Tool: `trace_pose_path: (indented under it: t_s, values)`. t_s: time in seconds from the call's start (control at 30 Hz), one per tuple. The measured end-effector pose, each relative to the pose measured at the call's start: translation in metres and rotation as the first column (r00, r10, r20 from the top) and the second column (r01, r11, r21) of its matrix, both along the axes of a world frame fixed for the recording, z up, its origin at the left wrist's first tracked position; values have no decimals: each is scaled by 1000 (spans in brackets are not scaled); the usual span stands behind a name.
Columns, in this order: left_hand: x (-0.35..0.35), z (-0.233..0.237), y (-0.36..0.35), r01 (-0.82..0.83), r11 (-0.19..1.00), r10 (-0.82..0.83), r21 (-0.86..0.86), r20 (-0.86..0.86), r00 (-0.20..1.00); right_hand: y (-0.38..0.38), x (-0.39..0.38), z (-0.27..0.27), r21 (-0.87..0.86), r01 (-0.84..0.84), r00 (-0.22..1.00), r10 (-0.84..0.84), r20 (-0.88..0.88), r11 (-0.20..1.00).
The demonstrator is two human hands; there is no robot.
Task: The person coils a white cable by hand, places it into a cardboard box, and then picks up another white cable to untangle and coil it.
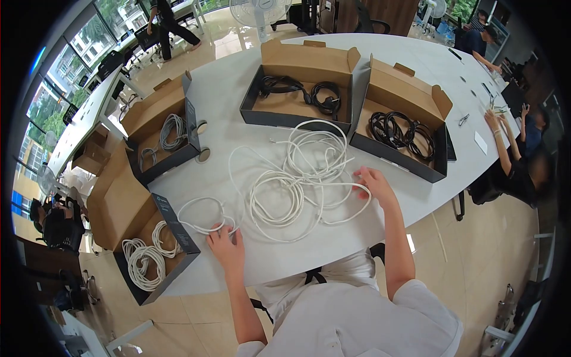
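Cable: long thin white cable [254, 199], tangled on the white surface [226, 89]; probably light, limp, snag-prone.
Left hand [228, 245]: at a small loop; grip unclear.
Right hand [373, 183]: fingers apart, resting on a strand.
Hold: strands beside each hand.

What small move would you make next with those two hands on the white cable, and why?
Probably draw the small loop sideways with the left hand, clear of the tangle, while the right hand pins the rest. The left hand sits on that loop, joined to the overlapping coils; the right hand lies flat on their edge.
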State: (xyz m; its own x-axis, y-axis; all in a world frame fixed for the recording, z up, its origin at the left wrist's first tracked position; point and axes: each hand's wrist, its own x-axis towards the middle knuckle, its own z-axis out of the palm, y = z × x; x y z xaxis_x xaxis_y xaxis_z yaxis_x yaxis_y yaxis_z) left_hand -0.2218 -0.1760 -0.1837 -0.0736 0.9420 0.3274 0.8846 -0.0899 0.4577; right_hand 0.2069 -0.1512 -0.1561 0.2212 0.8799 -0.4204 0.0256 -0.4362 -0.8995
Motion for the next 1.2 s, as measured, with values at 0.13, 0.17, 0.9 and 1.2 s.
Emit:
trace_pose_path:
  t_s: [0.13, 0.17, 0.9, 1.2]
  values:
    - [8, -6, 4, 22, 996, -21, 86, -17, 1000, 35, 2, -14, -29, 85, 991, -88, -104, 996]
    - [9, -6, 4, 37, 995, -37, 90, -4, 999, 44, 3, -19, -26, 73, 996, -74, -45, 997]
    - [-14, -17, 2, -257, 951, 44, 170, 750, 660, 8, 5, 126, 837, 468, 862, -354, -363, 283]
    - [-19, 65, 1, -368, 916, -133, 161, 986, 99, 13, 4, 112, 854, 274, 855, -518, -7, 443]
